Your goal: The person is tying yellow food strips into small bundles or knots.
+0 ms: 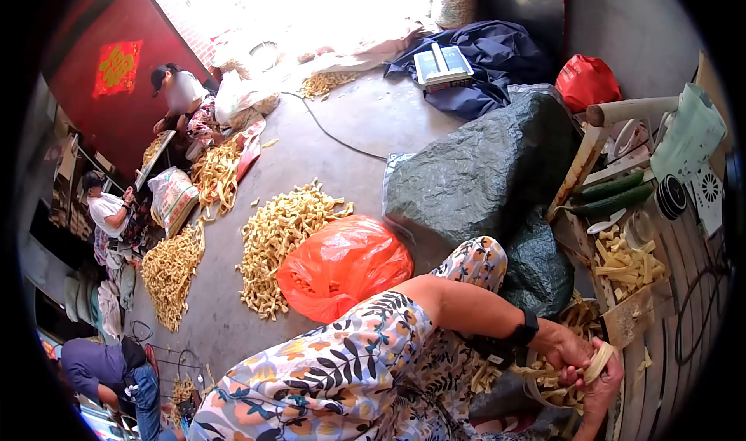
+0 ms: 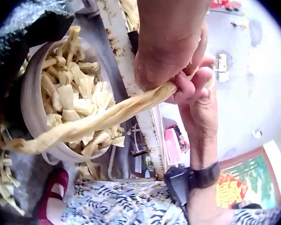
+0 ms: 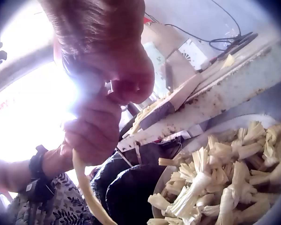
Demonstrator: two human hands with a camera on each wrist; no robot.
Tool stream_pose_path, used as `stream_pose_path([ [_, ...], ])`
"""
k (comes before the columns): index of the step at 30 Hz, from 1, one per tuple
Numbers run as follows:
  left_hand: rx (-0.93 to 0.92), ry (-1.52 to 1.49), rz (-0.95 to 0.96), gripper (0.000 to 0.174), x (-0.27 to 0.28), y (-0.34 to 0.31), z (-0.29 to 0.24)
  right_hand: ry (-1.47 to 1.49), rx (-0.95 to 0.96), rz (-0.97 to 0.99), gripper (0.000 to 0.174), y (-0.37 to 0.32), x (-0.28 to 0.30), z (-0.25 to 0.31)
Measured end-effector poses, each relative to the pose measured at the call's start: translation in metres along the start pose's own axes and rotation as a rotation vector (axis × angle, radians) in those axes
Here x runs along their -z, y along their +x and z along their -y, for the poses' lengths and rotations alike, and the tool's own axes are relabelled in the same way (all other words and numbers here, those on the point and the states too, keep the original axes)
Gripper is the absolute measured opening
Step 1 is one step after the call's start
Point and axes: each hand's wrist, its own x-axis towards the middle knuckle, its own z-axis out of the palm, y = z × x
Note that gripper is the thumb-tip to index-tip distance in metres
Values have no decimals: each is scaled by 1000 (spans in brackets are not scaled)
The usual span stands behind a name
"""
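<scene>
A pale yellow tofu skin strip (image 1: 598, 362) is looped between my two hands. In the head view my left hand (image 1: 566, 346) pinches it from the left, and my right hand (image 1: 608, 383) grips it from the right, fingers close together. One long end of the tofu skin strip (image 2: 98, 119) hangs out, twisted, in the left wrist view; some fingertips are hidden behind the hands. Under the hands stands a white bucket (image 2: 32, 101) full of knotted tofu skin pieces (image 3: 196, 187).
A slatted bench (image 1: 660, 348) on the right bears cucumbers (image 1: 614, 196), a spoon and loose strips. An orange-red plastic bag (image 1: 350, 266) and a heap of knots (image 1: 272, 247) lie on the floor. A dark green tarp (image 1: 482, 169) covers something ahead. Several people sit on the left.
</scene>
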Motion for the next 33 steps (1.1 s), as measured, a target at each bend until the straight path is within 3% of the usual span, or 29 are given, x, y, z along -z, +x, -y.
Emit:
stream_pose_path([
  [3,-337,301,-374,17,0,8,-5,-431,169,-324,30,1,0,-23],
  [4,-476,429,-521,16,-4,10,-9,-349,133,-366,23,1,2,-32],
  [5,-575,545,-545,15,-9,9,-13,-264,101,-411,17,1,3,-41],
  [7,-772,783,-587,15,-21,7,-24,209,-87,-361,16,1,3,-40],
  [8,-760,883,-587,17,-27,2,-27,109,-83,-230,22,5,14,-66],
  [12,-671,1025,-475,17,-35,-13,-38,163,-177,-94,25,4,16,-67],
  [15,-1006,1429,-455,21,-23,-4,-32,302,-328,-108,21,2,11,-68],
  [18,-797,1518,-560,29,-39,-13,-29,13,-232,-154,12,0,12,-71],
  [21,-659,1489,-681,29,-35,-7,-21,-62,-32,-381,8,-3,-13,-56],
  [22,-665,1461,-649,26,-18,2,-20,-68,-62,-275,12,-2,-6,-58],
  [25,-793,939,-604,24,-11,15,-21,-27,49,-301,16,-1,7,-53],
  [26,-617,647,-550,23,-13,12,-20,67,9,-343,23,-2,10,-51],
  [30,-438,348,-493,22,-19,-2,-23,436,-229,-583,31,4,33,-18],
  [33,-343,709,-552,22,-49,-25,-37,605,-255,-569,28,-2,39,-21],
])
